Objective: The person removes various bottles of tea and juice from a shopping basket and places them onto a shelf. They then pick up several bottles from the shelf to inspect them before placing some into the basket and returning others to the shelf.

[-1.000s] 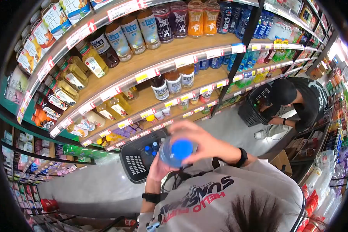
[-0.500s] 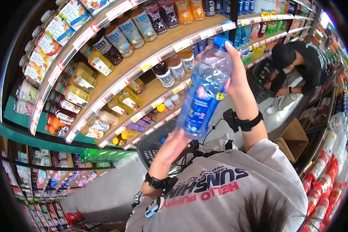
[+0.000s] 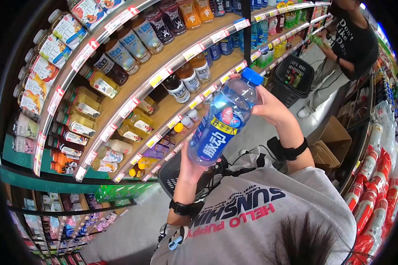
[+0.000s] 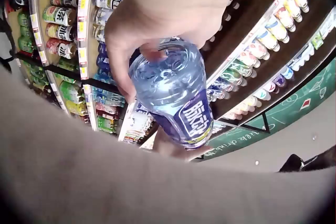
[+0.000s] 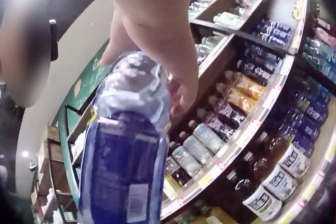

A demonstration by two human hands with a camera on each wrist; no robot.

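Note:
A large clear drink bottle (image 3: pixel 223 121) with a blue cap and a blue label is held tilted in front of the chest, cap toward the upper right. My right hand (image 3: pixel 270 108) grips it near the neck, just below the cap. Low on the bottle, my left hand (image 3: pixel 191 168) holds the base end. In the left wrist view the left hand's (image 4: pixel 152 22) fingers and thumb curve around the bottle's bottom (image 4: pixel 170 74). From the right wrist, the right hand (image 5: pixel 157 43) wraps the bottle's top, and the label's back (image 5: pixel 123 161) shows a barcode.
Shelves of bottled drinks (image 3: pixel 119 53) with price strips curve along the left and front. A dark shopping basket (image 3: pixel 168 176) stands below, partly behind my left arm. Another person (image 3: pixel 349 39) stands at the upper right beside a second basket (image 3: pixel 294 75). A cardboard box (image 3: pixel 329 141) is on the right.
The bottle has gone from cap toward the head camera to lying tilted across the view, then turned so its front label shows. The other person has risen from bending over the basket.

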